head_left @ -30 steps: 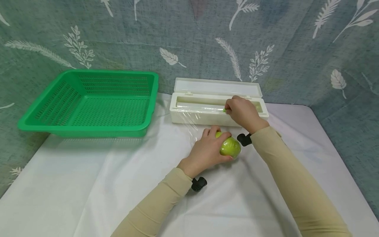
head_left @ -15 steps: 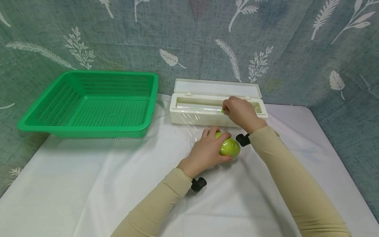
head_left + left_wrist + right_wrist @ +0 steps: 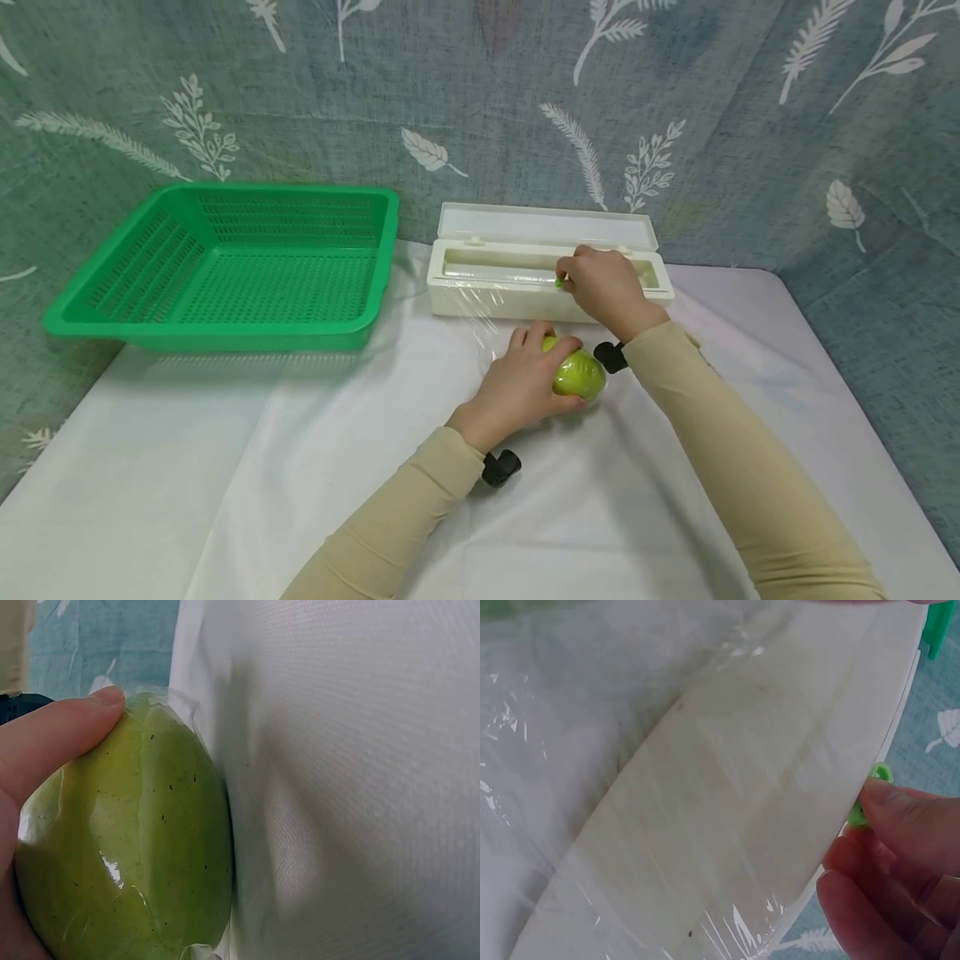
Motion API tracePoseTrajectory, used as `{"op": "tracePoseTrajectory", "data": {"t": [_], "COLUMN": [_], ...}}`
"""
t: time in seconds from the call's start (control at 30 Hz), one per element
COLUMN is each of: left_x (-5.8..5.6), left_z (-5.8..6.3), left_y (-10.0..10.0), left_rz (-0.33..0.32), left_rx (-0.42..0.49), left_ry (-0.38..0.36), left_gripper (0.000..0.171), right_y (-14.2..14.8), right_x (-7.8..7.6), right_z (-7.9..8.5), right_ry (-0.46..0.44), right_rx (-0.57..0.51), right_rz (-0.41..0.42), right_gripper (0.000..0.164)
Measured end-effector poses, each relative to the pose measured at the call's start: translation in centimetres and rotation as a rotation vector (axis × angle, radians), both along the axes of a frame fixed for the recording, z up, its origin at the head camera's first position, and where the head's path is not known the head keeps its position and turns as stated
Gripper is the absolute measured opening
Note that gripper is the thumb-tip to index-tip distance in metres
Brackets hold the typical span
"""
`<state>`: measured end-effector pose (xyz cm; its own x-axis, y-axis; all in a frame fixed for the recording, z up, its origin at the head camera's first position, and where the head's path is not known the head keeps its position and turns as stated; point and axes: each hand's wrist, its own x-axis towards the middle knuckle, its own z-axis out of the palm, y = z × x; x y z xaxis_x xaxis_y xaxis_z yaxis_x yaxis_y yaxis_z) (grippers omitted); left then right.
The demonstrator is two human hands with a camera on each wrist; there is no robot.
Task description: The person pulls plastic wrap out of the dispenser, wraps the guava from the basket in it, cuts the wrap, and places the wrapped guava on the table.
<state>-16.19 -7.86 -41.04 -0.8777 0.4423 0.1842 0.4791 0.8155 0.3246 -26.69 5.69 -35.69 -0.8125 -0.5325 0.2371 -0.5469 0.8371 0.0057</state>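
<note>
My left hand [image 3: 516, 385] holds a round green fruit [image 3: 582, 375] down on the white cloth. In the left wrist view the fruit [image 3: 150, 817] shows dark specks and glossy clear film around it, with the thumb across its top. Clear plastic wrap [image 3: 480, 321] stretches from the fruit up to a long white wrap dispenser [image 3: 491, 302], whose lid stands open behind. At the dispenser's front edge, my right hand [image 3: 606, 287] pinches a small bright green slide cutter [image 3: 883, 772] between thumb and fingers. A pale roll [image 3: 495, 272] lies inside the dispenser.
A green plastic basket [image 3: 285, 342] with perforated walls sits at the back left. Behind everything hangs a grey-blue leaf-patterned curtain [image 3: 495, 125]. White cloth [image 3: 315, 467] covers the table, and black wrist cameras sit under both sleeves.
My right hand, with the slide cutter, has shifted slightly left along the dispenser's front edge. The left hand keeps its hold on the fruit; the head view has drifted a little.
</note>
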Motion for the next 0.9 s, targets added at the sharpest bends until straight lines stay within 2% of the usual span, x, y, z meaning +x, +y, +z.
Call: {"op": "tracePoseTrajectory", "data": {"t": [0.23,0.53,0.9], "left_x": [0.10,-0.01,-0.01], "left_z": [-0.13,-0.11,-0.09], "left_y": [0.01,0.07,0.03], "left_rz": [0.000,0.002,0.003], "left_rx": [0.000,-0.009,-0.010], "left_ry": [0.006,0.006,0.000], "left_gripper": [0.066,0.066,0.067], "right_y": [-0.32,-0.43,-0.48], "right_x": [0.23,0.00,0.07], "right_z": [0.15,0.24,0.34], "right_ry": [0.066,0.118,0.081], "right_rx": [0.044,0.038,0.036], "right_rz": [0.004,0.039,0.050], "right_gripper": [0.011,0.011,0.012]}}
